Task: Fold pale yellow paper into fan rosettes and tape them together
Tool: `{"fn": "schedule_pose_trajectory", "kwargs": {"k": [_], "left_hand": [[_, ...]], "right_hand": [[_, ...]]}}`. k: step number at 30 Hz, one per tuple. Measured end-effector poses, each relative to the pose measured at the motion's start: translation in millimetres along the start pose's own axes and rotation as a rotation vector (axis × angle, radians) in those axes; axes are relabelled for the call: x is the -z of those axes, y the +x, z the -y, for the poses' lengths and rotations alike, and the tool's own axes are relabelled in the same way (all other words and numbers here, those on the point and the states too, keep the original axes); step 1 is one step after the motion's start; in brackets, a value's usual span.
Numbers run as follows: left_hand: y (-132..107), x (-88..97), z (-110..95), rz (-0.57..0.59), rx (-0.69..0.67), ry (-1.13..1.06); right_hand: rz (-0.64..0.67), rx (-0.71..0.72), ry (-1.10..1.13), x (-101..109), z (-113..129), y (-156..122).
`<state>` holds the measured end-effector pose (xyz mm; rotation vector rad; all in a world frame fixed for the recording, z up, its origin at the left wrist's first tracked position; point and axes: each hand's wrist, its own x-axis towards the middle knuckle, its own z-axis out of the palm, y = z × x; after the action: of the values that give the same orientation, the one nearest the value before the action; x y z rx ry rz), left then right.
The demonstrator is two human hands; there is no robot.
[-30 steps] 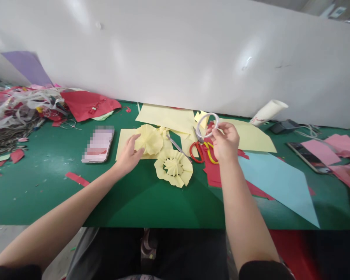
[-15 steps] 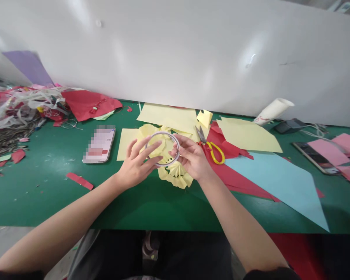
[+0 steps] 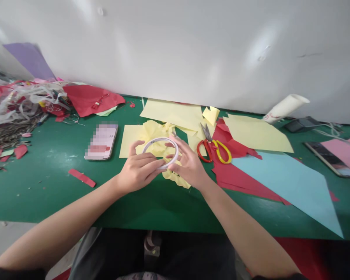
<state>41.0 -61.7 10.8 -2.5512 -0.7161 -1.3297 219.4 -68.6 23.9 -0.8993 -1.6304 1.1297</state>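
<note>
Between my hands, above the crumpled yellow paper, is a thin white roll of tape (image 3: 176, 152), tilted so that I look through its ring. My left hand (image 3: 140, 167) grips its lower left part, index finger bent up at the left rim. On the other side my right hand (image 3: 191, 165) holds the right rim between thumb and fingers. Behind and below the roll lies pleated yellow paper (image 3: 154, 132), partly covered by my hands. A pair of scissors (image 3: 221, 152) with one red and one yellow handle lies to the right, blades pointing away.
To the left lie a phone (image 3: 103, 142) and a red paper strip (image 3: 82, 177). Red cut paper (image 3: 242, 182), a light blue sheet (image 3: 288, 186) and a second phone (image 3: 328, 159) are on the right. A white paper tube (image 3: 287, 107) leans by the wall. Ribbon scraps (image 3: 37, 97) pile up far left.
My left fingers, spread across the ring before, have curled in at its lower left. The right hand has shifted its hold along the right rim. The view has moved slightly.
</note>
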Motion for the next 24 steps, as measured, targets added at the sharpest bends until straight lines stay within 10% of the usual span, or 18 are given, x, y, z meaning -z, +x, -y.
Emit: {"fn": "schedule_pose_trajectory", "kwargs": {"k": [12, 19, 24], "left_hand": [[-1, -2.6, -2, 0.062, -0.04, -0.088], [-2, -5.3, 0, 0.075, 0.032, -0.086], [-1, -6.4, -1, 0.106, -0.048, -0.091]], "right_hand": [[-0.241, 0.235, -0.194, -11, -1, -6], [-0.167, 0.539, -0.347, -9, 11, -11], [-0.246, 0.435, -0.331, -9, 10, -12]]}}
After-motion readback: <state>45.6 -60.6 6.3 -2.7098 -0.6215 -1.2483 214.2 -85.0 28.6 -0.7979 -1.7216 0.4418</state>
